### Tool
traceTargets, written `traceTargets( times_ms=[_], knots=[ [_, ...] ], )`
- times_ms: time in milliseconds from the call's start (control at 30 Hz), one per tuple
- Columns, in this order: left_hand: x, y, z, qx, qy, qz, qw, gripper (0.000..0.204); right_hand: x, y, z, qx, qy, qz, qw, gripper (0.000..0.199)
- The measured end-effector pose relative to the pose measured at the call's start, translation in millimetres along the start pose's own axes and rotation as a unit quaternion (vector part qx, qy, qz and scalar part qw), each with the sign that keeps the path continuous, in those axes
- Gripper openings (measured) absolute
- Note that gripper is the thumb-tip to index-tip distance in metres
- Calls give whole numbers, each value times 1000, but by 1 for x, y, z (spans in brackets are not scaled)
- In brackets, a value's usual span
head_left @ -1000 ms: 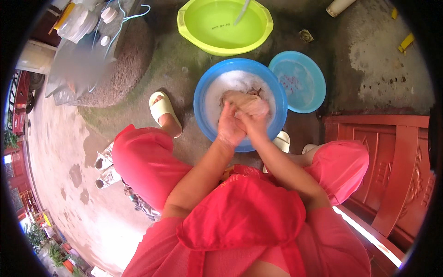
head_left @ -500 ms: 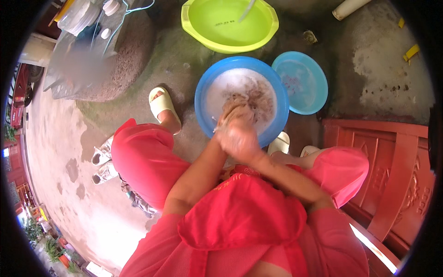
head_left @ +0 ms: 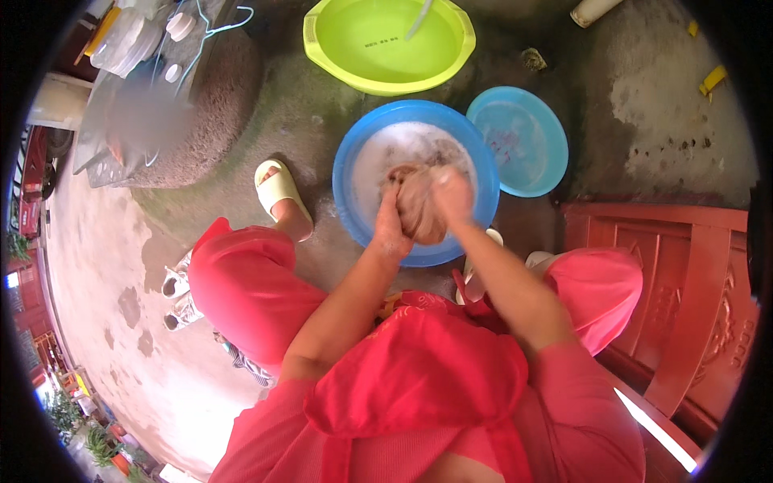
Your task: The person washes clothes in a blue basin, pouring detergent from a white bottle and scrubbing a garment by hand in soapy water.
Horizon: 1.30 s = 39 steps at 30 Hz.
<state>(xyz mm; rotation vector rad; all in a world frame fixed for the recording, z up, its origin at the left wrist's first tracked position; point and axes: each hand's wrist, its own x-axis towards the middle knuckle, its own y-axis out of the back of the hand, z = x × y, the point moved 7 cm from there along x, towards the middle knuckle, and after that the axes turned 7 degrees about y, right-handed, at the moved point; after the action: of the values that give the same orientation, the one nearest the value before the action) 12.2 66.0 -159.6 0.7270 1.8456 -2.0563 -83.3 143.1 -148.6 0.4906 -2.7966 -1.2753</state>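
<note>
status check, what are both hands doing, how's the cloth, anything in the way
Left hand holding brown cloth; right hand at its right side, blurred, grip unclear. Cloth bunched over sudsy blue basin. No obstruction visible.

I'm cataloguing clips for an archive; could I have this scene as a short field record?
Left hand: holding bunched brown cloth
Right hand: at the cloth's right side, blurred; grip unclear
Blue basin: beneath both hands, foamy inside
Light-blue basin: right of the blue one
Yellow-green basin: farther ahead
</note>
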Motion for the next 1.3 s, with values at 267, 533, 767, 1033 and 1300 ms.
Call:
traceTargets(
  times_ms=[267,533,767,1033,1300],
  knots=[
    [-13,-18,26,-105,-34,44,993,42,3,-1,40,583,-206,15,786,39],
    [-19,-33,-15,-198,183,-117,956,19,-44,-72,58,401,-22,-143,905,41],
    [-12,17,32,47,28,154,987,38,-18,-3,26,411,-90,4,907,47],
    [-20,-6,20,-7,65,-61,996,53,-92,15,-138,210,330,-126,912,26],
    [11,14,13,65,-6,-39,997,42,-22,19,-59,97,186,76,975,17]
  ],
)
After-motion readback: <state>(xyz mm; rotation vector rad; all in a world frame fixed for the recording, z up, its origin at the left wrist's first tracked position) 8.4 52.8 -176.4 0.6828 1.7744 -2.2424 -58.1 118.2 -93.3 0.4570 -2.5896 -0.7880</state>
